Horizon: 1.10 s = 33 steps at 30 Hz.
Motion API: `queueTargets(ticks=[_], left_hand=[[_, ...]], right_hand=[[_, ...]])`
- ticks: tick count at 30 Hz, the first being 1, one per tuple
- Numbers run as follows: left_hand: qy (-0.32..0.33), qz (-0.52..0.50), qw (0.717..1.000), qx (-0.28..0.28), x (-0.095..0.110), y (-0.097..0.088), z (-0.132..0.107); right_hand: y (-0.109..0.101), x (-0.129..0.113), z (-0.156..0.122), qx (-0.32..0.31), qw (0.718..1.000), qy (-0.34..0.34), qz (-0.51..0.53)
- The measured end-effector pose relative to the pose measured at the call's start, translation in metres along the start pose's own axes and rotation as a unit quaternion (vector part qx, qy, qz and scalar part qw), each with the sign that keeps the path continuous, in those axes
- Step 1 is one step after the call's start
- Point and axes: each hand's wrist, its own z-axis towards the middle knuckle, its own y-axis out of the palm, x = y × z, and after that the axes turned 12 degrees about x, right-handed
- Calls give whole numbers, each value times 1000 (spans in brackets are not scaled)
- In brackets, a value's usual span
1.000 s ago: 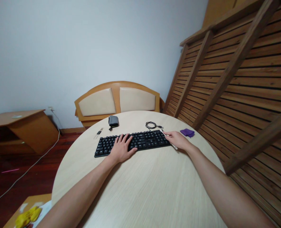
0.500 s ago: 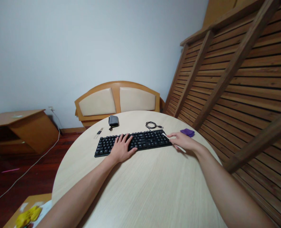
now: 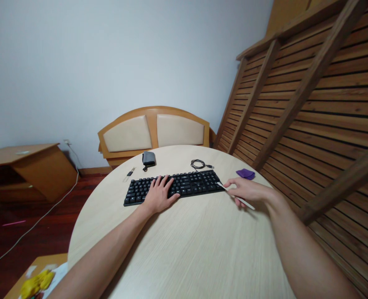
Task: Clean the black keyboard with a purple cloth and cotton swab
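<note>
A black computer keyboard [image 3: 202, 182] lies slightly slanted across the round table. My left hand [image 3: 159, 195] rests on its left-middle keys, fingers spread flat and palm down. At the right end of the keyboard, my right hand [image 3: 241, 191] is closed around a thin white brush-like stick [image 3: 246, 202]. The stick's far tip touches or hovers just over the number-pad keys; I cannot tell which. Its other end sticks out below my hand toward the lower right. A folded purple cloth [image 3: 245, 174] lies just beyond my right hand.
Behind the keyboard lies its coiled black cable [image 3: 198, 163] with a USB plug. A grey pouch [image 3: 149, 158] and a small black-and-clear item [image 3: 130, 172] are at the table's [image 3: 196, 249] far left. A slatted wooden panel [image 3: 320, 112] leans along the right side.
My right hand has shifted slightly right and toward me and has turned, so the white stick now shows lengthwise, its tip lower on the number pad. My left hand stays in place.
</note>
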Motion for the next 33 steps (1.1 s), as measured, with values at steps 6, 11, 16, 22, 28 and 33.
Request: queueTargets(ticks=[6,11,16,22,28,33], left_hand=[[-4,-8,1000,-7,0,-1,0],[-4,-5,1000,-7,-1,1,1],[-2,-4,1000,-7,-1,0,1],[-2,-4,1000,-4,0,0,1],[-3,-6,1000,-9,0,-1,1],[-5,-9,1000,-8,0,-2,1]], right_hand=[[-1,-4,-9,-14,1000,10,-24],[-1,-7,-7,71,994,-54,-60],[-1,-7,-6,2,992,-124,-12],[-2,4,1,-60,990,-127,-16],[-8,23,17,30,984,-141,-107],[-24,44,25,106,971,-127,-172]])
